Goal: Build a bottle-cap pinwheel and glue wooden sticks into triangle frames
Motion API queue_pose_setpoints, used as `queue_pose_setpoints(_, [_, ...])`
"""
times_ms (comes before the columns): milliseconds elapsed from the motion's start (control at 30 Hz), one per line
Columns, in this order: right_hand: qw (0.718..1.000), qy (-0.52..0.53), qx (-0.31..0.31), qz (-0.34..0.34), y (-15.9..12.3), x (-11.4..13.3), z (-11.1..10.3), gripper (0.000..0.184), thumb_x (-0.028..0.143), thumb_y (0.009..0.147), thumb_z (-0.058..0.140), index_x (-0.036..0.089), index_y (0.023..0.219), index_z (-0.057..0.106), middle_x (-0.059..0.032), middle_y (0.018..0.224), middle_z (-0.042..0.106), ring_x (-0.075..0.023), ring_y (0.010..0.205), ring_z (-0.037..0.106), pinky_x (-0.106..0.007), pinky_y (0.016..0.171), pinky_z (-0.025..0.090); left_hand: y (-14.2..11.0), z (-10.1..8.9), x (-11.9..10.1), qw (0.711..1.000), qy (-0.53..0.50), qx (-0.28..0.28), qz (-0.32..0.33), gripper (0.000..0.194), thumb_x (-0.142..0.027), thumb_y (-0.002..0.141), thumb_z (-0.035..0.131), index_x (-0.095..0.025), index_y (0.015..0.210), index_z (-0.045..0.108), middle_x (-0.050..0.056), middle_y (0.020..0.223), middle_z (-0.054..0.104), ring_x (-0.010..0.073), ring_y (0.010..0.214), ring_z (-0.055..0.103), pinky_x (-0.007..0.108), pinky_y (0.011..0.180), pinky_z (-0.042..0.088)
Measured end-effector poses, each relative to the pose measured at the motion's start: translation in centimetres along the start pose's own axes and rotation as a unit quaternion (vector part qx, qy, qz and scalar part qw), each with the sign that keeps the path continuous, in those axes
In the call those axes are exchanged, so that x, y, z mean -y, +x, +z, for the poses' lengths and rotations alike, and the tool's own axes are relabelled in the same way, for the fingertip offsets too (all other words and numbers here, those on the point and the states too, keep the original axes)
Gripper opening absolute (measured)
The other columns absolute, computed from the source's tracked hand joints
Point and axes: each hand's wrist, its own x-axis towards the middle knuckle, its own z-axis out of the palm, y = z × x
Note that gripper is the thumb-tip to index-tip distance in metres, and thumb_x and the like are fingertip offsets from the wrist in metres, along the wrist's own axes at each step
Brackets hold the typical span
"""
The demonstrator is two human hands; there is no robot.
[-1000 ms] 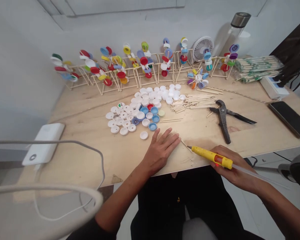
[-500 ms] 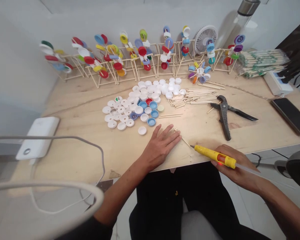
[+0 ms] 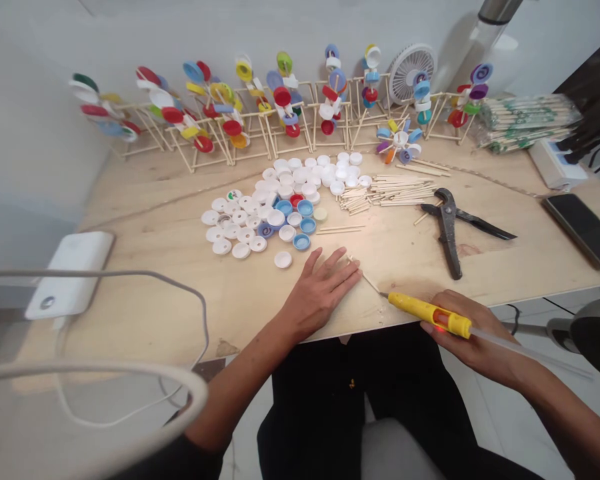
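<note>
My left hand (image 3: 321, 291) lies flat and open on the wooden table (image 3: 155, 220), fingers spread, fingertips resting by a thin wooden stick (image 3: 366, 279). My right hand (image 3: 467, 337) is closed around a yellow glue gun (image 3: 427, 313) with a red light, held level at the table's front edge. Its tip points left and sits at the near end of that stick. A loose heap of white, blue and red bottle caps (image 3: 280, 207) lies just beyond my left hand.
Cut sticks (image 3: 390, 192) and black pliers (image 3: 449, 228) lie right of the caps. Several stick-and-cap windmill models (image 3: 280, 110) line the back wall with a small fan (image 3: 405, 67). A phone (image 3: 583, 230), a power strip (image 3: 553, 167), a white box (image 3: 67, 273) and cable sit at the edges.
The view has tilted slightly, so everything sits a little higher in frame. The glue gun tip has edged to the end of the stick. My left hand stays flat.
</note>
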Motion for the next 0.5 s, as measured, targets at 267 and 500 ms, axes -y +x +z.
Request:
queue_pose_setpoints(267, [1.0,-0.01,0.0,0.005,-0.04,-0.02,0.03,0.019,0.039,0.089,0.048,0.023,0.078,0.05,-0.0007,0.073,0.054,-0.0151,0.064,0.053,-0.029,0.057,0.043,-0.04,0.18,0.05,1.0,-0.001,-0.004,0.003,0.038,-0.013,0.094,0.036,-0.02,0.128,0.051,0.003,0.136,0.053,0.0267,0.139,0.028,0.055,0.112,0.022])
queue_pose_setpoints(500, [1.0,-0.009,-0.008,-0.003,-0.12,-0.33,0.28,0.019,0.039,0.088,0.049,0.023,0.078,0.05,-0.0002,0.072,0.055,-0.0146,0.063,0.052,-0.028,0.055,0.042,-0.01,0.08,0.02,1.0,-0.003,-0.007,0.005,0.038,-0.012,0.094,0.036,-0.019,0.129,0.05,0.002,0.137,0.053,0.0278,0.138,0.029,0.055,0.113,0.02])
